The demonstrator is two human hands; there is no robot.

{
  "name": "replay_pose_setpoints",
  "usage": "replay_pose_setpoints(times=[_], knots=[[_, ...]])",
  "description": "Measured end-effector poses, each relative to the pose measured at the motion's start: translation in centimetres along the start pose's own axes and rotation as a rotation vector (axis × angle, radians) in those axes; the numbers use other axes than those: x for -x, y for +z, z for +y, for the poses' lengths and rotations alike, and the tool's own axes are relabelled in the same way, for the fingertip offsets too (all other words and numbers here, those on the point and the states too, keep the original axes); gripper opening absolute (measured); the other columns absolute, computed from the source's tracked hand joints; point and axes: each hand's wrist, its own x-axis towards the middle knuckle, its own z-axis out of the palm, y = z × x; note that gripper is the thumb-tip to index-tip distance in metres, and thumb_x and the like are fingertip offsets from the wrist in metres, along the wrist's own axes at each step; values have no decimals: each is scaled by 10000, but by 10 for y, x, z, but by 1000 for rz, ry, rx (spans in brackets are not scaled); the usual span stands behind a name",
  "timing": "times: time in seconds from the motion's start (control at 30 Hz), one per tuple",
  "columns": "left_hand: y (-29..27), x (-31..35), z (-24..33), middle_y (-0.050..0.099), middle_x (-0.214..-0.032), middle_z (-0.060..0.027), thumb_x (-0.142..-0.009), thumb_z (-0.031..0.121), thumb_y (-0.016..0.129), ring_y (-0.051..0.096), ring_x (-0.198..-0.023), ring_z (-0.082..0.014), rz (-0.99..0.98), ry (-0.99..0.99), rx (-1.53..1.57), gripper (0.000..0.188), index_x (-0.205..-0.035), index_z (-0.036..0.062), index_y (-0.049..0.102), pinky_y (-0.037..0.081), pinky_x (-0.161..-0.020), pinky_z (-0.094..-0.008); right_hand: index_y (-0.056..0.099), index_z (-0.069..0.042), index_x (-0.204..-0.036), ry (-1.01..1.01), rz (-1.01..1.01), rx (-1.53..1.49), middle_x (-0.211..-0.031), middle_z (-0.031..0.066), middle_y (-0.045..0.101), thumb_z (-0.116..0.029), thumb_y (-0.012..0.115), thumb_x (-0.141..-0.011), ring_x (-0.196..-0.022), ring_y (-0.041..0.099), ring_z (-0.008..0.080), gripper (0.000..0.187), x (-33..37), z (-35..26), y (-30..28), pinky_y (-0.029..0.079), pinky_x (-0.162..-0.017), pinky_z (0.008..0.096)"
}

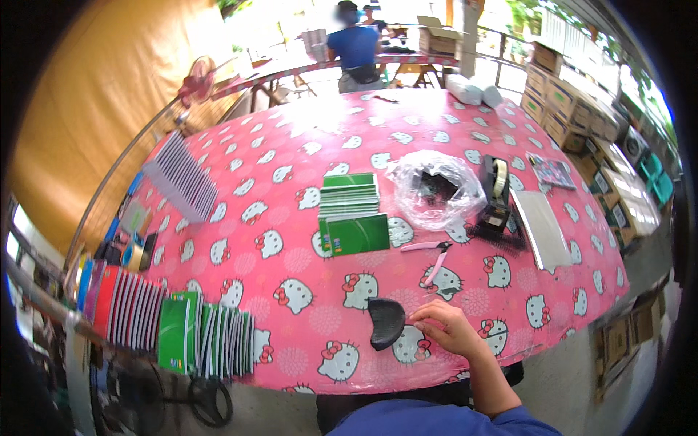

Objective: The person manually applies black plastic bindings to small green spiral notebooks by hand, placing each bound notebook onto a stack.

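Observation:
My right hand (pixel 447 328) rests near the front edge of the table, its fingers loosely bent and slightly apart. Just left of the fingertips lies a black half-moon-shaped item (pixel 386 323), like a small pouch; I cannot tell whether the fingers touch it. My left hand is out of view. Beyond the right hand are pink-handled pliers (pixel 430 256) with the handles spread. A fanned stack of green notebooks (pixel 355 236) lies at mid table. To its right is a crumpled clear plastic bag (pixel 418 211) with dark contents.
A tape dispenser (pixel 496 196) and a flat grey-white pack (pixel 542 229) lie right. Rows of green notebooks (pixel 178 334), red notebooks (pixel 123 309) and a tall notebook stack (pixel 182 178) line the left side. Cartons (pixel 567 102) stand right. A person in blue (pixel 354 51) stands beyond the pink table (pixel 291 341).

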Motion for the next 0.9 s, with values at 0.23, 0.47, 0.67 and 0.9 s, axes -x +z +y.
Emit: replay_pose_setpoints(times=[0.23,0.47,0.67,0.9], knots=[[20,-14,57,686,-928,-172,-899,267,542,650,-838,-226,198,81,-181,309,-946,-11,668,504,-758,-345,643,-47,-944,29,17,26,-926,86,658,-122,645,-848,-881,608,268,122,11,14,0,478,-788,357],[20,-21,74,682,-942,-176,-901,278,538,647,-857,-243,200,83,-265,314,-974,-3,658,501,-771,-354,634,-49,-939,4,-65,112,-890,89,639,-139,633,-857,-840,596,279,122,2,21,8,478,-750,367],[17,-23,75,679,-953,-179,-902,287,535,644,-874,-258,194,74,-311,320,-998,3,648,499,-782,-362,625,-47,-937,10,-86,116,-875,96,632,-137,625,-860,-847,590,283,118,0,19,12,477,-737,372],[17,-20,75,676,-966,-183,-904,298,531,640,-893,-275,191,71,-347,330,-1027,11,638,496,-795,-371,623,-45,-927,0,-80,120,-877,102,628,-135,624,-857,-848,587,292,114,-1,21,13,476,-739,378]])
